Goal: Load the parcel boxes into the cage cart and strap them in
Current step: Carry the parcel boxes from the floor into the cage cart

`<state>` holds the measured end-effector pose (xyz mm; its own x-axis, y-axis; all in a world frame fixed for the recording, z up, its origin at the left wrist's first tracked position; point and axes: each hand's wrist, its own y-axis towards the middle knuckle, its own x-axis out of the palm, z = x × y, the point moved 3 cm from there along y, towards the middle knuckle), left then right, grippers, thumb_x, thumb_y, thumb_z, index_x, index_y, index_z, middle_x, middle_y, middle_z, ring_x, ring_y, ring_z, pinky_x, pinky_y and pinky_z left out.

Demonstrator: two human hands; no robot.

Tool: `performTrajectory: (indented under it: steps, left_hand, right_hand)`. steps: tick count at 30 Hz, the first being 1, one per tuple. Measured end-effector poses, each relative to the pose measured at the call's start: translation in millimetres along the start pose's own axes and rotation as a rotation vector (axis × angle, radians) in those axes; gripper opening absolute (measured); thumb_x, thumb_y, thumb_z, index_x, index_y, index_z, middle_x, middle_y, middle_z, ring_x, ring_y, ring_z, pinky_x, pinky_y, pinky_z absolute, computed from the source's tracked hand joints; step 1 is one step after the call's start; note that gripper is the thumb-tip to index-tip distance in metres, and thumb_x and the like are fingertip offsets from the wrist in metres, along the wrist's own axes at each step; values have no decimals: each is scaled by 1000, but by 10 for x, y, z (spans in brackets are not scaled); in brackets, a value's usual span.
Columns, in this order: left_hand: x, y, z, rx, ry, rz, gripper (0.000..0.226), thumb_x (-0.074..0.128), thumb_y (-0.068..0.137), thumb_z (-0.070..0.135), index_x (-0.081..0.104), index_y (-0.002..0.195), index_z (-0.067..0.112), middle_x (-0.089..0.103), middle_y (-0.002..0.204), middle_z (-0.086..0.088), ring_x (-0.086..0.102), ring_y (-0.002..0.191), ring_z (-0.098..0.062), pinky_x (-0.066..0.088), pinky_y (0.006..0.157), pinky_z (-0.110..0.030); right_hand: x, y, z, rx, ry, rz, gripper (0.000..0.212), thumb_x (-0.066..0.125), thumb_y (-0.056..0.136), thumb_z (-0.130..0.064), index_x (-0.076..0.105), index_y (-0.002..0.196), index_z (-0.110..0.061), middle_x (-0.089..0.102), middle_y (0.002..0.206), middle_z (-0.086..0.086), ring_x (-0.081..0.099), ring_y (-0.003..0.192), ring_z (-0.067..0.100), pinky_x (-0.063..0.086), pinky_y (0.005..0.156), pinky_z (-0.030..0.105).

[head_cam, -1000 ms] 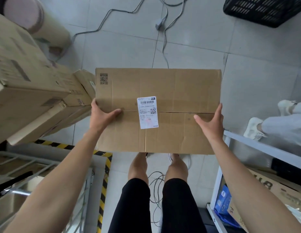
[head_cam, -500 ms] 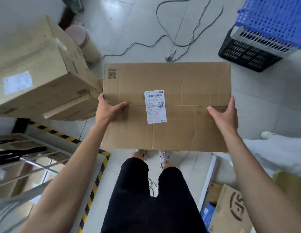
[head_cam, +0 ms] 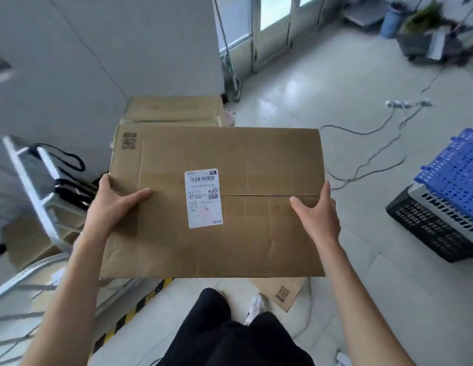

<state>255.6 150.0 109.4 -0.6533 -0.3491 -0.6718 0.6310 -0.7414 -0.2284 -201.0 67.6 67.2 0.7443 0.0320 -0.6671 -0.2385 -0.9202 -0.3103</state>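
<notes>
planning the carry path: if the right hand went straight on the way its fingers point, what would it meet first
The right hand, holding the right edge of the parcel box, points forward. The way looks free: only floor with loose cables lying below its line, though depth is unclear.

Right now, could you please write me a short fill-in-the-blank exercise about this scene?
The left hand and right hand hold a cardboard ____.
A white ____ covers the middle of its top seam.
The floor tape is striped black and ____.
Missing: box; label; yellow.
</notes>
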Motion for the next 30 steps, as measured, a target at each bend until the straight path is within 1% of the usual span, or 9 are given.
performTrajectory:
  steps: [2, 5, 8, 10, 13, 15, 18, 24, 30]
  left_hand:
    - [-563, -133, -337, -43, -34, 98, 107, 86, 40, 77, 44, 128, 34, 62, 126, 4, 61, 114, -23, 48, 103, -50]
    - [-1317, -465, -960, -160, -103, 239, 109, 87, 37, 78, 42, 129, 39, 63, 127, 5, 62, 115, -23, 49, 103, -50]
    - [-1962, -845, -1650, -262, -158, 362, 107, 87, 35, 78, 43, 126, 40, 65, 122, 5, 64, 112, -24, 50, 101, -50]
    - [-2305, -1060, -2085, -326, -183, 443, 108, 85, 34, 80, 42, 126, 39, 65, 120, 7, 64, 110, -23, 50, 100, -48]
    - [-2769, -1355, -2776, -419, -222, 554, 96, 84, 36, 78, 39, 115, 48, 65, 114, 11, 64, 108, -21, 51, 97, -46]
    - [-3038, -1474, -3227, -455, -264, 597, 93, 86, 38, 72, 41, 115, 47, 67, 115, 9, 66, 108, -21, 51, 99, -48]
    - [-3391, -1538, -3828, -513, -284, 636, 93, 86, 41, 70, 44, 119, 40, 70, 115, 6, 66, 108, -23, 50, 99, -50]
    - [-3891, -1401, -4763, -609, -326, 617, 106, 83, 37, 69, 47, 129, 31, 69, 122, -2, 64, 113, -30, 49, 101, -51]
    - [-4333, -1112, -5391, -664, -322, 545, 93, 83, 40, 71, 48, 117, 31, 69, 118, -1, 65, 110, -30, 50, 99, -51]
  right_hand:
    - [325, -183, -331, -79, -3, -67, 99, 61, 83, -63, 3, 158, -36, 31, 159, 7, 41, 139, 32, 38, 106, 50]
    - [898, -502, -850, -205, -12, -190, 98, 63, 83, -61, 5, 158, -35, 37, 155, 9, 45, 136, 32, 40, 104, 49]
    - [1537, -929, -1362, -318, -48, -340, 99, 64, 83, -59, 6, 159, -33, 36, 156, 7, 42, 139, 31, 38, 106, 50]
    - [1951, -1233, -1665, -391, -72, -422, 101, 67, 83, -57, 6, 159, -31, 34, 157, 5, 39, 141, 29, 37, 107, 49]
    - [2607, -1739, -2082, -480, -111, -540, 104, 72, 82, -52, 7, 160, -27, 35, 157, 8, 40, 140, 29, 37, 107, 45]
    - [3023, -2071, -2315, -509, -146, -590, 105, 73, 82, -51, 8, 160, -26, 36, 156, 10, 42, 139, 30, 38, 106, 44]
    - [3589, -2550, -2586, -530, -197, -643, 106, 73, 82, -51, 7, 160, -27, 34, 157, 11, 40, 141, 30, 38, 106, 45]
    - [4525, -3236, -2994, -545, -290, -690, 104, 73, 84, -48, 5, 161, -27, 31, 159, 11, 37, 142, 32, 36, 109, 45]
    - [5143, -3647, -3190, -527, -341, -667, 103, 72, 84, -51, 8, 160, -28, 35, 157, 10, 41, 139, 33, 39, 105, 46]
